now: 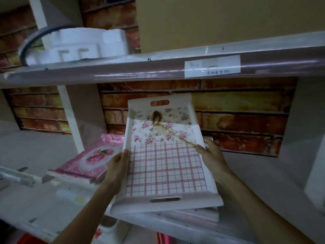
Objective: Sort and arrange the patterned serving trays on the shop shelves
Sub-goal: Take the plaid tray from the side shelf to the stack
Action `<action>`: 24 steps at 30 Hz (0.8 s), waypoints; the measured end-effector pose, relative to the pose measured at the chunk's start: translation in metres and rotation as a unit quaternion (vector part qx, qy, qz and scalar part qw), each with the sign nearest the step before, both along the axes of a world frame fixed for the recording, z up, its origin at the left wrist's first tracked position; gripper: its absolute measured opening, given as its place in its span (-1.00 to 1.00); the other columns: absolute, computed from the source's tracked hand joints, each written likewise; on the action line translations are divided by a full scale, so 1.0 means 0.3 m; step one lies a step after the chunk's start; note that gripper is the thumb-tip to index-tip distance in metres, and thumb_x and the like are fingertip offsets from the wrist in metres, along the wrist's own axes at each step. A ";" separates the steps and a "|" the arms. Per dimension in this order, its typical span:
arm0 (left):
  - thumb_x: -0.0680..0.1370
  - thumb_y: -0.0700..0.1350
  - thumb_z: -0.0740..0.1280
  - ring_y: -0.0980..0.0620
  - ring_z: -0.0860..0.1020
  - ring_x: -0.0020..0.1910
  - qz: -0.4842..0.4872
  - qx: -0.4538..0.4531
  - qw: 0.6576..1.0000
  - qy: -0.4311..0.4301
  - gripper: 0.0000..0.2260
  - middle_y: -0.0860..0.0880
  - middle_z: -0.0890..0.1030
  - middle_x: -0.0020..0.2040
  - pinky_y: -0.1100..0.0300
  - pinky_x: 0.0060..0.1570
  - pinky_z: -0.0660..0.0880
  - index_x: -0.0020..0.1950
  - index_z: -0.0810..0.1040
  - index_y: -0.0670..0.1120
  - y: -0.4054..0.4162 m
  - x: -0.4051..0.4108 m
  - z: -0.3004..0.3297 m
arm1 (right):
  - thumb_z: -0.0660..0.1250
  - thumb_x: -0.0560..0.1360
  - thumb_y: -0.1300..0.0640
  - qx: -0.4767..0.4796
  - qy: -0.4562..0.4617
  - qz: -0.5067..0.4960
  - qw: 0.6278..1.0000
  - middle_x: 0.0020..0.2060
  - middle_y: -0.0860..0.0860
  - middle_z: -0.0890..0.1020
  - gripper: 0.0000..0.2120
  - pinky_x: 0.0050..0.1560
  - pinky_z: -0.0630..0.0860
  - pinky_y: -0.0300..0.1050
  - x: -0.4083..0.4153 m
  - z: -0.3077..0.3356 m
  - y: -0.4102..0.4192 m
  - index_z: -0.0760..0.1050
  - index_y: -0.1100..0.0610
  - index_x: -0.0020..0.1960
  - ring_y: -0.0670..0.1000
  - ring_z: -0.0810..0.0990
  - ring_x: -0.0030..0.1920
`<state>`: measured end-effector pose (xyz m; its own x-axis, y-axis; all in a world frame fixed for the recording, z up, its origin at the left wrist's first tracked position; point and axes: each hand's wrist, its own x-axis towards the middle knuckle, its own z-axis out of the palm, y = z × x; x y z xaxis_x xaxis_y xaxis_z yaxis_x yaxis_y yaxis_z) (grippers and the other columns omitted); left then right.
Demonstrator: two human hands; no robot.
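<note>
Tray (166, 155) lay lengthwise, far handle toward the shelf (52, 148) back; left hand (115, 170) and right hand (213, 155) gripped its long sides.

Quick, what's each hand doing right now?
Left hand: holds the left side of the checked floral tray, thumb over the rim.
Right hand: holds the tray's right side, thumb inside.

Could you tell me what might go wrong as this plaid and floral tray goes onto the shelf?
1. The plaid and floral tray is gripped only by its side rims by the left hand and right hand; it could tip or slip.
2. Its near end overhangs the shelf edge, so releasing early may let it slide off.
3. The pink tray lies close on the left and could get knocked.
</note>
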<state>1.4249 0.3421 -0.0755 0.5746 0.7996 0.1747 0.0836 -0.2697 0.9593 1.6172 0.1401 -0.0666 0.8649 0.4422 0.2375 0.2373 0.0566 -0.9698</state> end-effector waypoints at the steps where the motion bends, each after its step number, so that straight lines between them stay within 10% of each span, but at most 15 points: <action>1: 0.62 0.13 0.13 -0.06 0.67 -0.12 -0.026 0.009 1.000 0.005 -0.63 -0.11 0.67 -0.03 0.17 -0.30 0.57 0.15 0.55 -0.12 0.026 0.029 -0.002 | 0.23 0.59 0.24 -0.004 -0.008 -0.021 1.000 -0.13 -0.11 0.61 -0.73 -0.22 0.52 -0.22 0.010 -0.001 0.007 0.47 0.13 0.27 -0.09 0.60 -0.16; 6: 0.61 -0.02 0.23 0.06 0.66 -0.04 -0.149 0.070 0.986 0.034 -0.76 0.02 0.64 0.07 0.26 -0.19 0.59 0.28 0.40 0.09 0.124 0.159 -0.019 | 0.18 0.60 0.26 -0.041 -0.024 -0.112 0.993 -0.05 -0.03 0.61 -0.72 -0.26 0.44 -0.28 0.057 -0.040 0.009 0.51 0.14 0.26 -0.19 0.54 -0.14; 24: 0.64 -0.07 0.17 -0.05 0.58 -0.06 -0.157 0.165 0.964 0.140 -0.75 -0.13 0.60 0.09 0.24 -0.18 0.47 0.24 0.45 -0.18 0.186 0.290 -0.160 | 0.12 0.61 0.25 -0.214 -0.064 -0.227 0.948 -0.20 0.06 0.60 -0.78 -0.39 0.34 -0.39 0.066 -0.180 -0.001 0.54 0.19 -0.04 -0.17 0.48 -0.33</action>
